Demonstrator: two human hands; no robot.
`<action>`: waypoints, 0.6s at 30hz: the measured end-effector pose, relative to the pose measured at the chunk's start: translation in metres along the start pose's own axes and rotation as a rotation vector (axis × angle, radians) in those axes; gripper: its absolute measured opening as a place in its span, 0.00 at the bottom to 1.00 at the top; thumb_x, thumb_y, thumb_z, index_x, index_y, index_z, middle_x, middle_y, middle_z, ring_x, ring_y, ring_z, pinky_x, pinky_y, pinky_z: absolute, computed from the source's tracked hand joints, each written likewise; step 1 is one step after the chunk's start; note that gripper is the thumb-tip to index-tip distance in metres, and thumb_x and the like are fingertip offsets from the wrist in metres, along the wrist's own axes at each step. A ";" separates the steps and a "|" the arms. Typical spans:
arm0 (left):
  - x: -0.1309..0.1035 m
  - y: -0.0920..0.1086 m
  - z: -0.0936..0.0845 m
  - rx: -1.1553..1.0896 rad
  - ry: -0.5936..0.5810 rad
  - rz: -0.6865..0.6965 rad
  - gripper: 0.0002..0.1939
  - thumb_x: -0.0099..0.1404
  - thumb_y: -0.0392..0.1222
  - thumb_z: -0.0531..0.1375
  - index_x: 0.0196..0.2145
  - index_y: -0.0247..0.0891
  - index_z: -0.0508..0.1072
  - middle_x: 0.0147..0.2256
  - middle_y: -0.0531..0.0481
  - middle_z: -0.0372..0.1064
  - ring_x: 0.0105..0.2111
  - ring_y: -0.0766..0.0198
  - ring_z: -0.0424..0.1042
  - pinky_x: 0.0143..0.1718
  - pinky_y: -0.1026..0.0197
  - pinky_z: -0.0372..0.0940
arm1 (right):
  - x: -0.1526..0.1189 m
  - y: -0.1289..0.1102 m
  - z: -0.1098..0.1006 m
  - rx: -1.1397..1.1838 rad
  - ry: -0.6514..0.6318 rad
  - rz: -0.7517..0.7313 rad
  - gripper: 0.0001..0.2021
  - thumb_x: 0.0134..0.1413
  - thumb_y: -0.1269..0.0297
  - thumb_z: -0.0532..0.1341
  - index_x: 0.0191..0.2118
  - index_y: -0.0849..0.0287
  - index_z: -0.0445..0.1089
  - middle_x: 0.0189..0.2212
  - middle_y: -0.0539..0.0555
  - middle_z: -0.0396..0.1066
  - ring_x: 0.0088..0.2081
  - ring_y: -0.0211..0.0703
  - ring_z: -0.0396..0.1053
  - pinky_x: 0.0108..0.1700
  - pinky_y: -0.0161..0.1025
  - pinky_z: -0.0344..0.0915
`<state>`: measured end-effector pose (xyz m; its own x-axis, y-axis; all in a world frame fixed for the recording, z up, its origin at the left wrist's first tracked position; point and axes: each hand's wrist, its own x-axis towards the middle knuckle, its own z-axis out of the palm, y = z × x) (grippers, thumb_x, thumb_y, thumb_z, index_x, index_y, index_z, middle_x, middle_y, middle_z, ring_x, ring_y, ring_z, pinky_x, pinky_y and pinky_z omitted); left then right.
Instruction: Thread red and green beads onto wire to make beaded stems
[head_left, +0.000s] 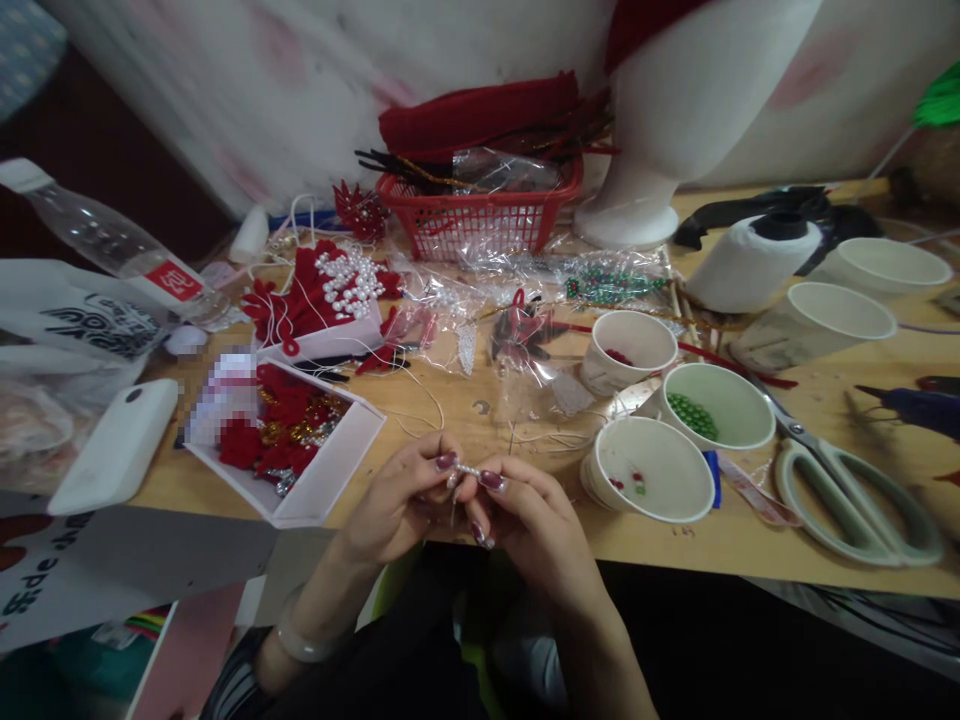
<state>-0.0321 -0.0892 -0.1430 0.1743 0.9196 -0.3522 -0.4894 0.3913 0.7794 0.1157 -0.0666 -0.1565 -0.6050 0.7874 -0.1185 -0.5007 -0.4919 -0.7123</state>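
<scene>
Both hands meet just over the table's front edge, in the middle of the view. Between their fingertips stretches a short string of small white pearl beads [469,470]. My left hand [409,495] pinches its left end, thumb against fingers. My right hand [529,510] closes on the right end, with its thumb on top. A thin strand hangs below the left fingertips. Right of my right hand stands a paper cup [649,470] with a few red and green beads. Behind it are a cup with green beads [691,415] and a cup with red beads [619,357].
A white box [330,465] of red and gold ornaments sits at left, near a white phone-like case [116,450] and a plastic bottle [120,245]. Large scissors [847,490] lie at right. Behind are a red basket [484,215], a thread cone [754,262] and a white stand [630,215].
</scene>
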 end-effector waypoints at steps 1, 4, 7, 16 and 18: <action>0.000 0.000 0.000 -0.005 -0.015 -0.005 0.17 0.57 0.50 0.67 0.26 0.38 0.64 0.18 0.57 0.63 0.19 0.63 0.71 0.23 0.64 0.63 | 0.000 0.000 0.000 -0.002 -0.004 0.003 0.10 0.58 0.61 0.62 0.30 0.59 0.78 0.18 0.47 0.66 0.22 0.33 0.60 0.27 0.32 0.56; 0.000 0.001 0.000 -0.008 -0.036 -0.010 0.17 0.59 0.50 0.66 0.27 0.38 0.64 0.18 0.57 0.64 0.19 0.63 0.71 0.24 0.64 0.65 | 0.000 0.000 0.000 -0.014 -0.008 -0.008 0.11 0.59 0.60 0.61 0.31 0.59 0.78 0.19 0.47 0.67 0.22 0.34 0.61 0.28 0.33 0.56; 0.000 0.001 -0.001 -0.006 -0.041 0.007 0.16 0.59 0.49 0.66 0.27 0.37 0.64 0.19 0.57 0.64 0.19 0.65 0.70 0.23 0.65 0.64 | 0.000 0.000 0.000 -0.022 -0.006 -0.019 0.12 0.60 0.58 0.62 0.31 0.59 0.78 0.18 0.47 0.66 0.22 0.33 0.61 0.27 0.32 0.55; 0.000 -0.002 -0.002 -0.010 -0.016 -0.002 0.17 0.58 0.49 0.67 0.27 0.37 0.64 0.18 0.58 0.64 0.18 0.65 0.71 0.23 0.65 0.65 | 0.000 0.002 -0.001 -0.022 -0.019 -0.019 0.10 0.59 0.61 0.62 0.31 0.58 0.78 0.19 0.46 0.66 0.22 0.32 0.60 0.27 0.32 0.55; 0.001 0.000 -0.002 -0.029 -0.059 0.004 0.16 0.59 0.48 0.66 0.28 0.37 0.64 0.18 0.57 0.66 0.19 0.64 0.73 0.23 0.64 0.67 | 0.000 0.001 -0.001 -0.032 -0.022 -0.012 0.10 0.59 0.60 0.62 0.31 0.58 0.78 0.19 0.46 0.67 0.22 0.33 0.61 0.27 0.32 0.55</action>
<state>-0.0333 -0.0889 -0.1443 0.2225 0.9219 -0.3172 -0.5146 0.3874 0.7649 0.1159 -0.0667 -0.1573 -0.6126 0.7847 -0.0950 -0.4880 -0.4700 -0.7355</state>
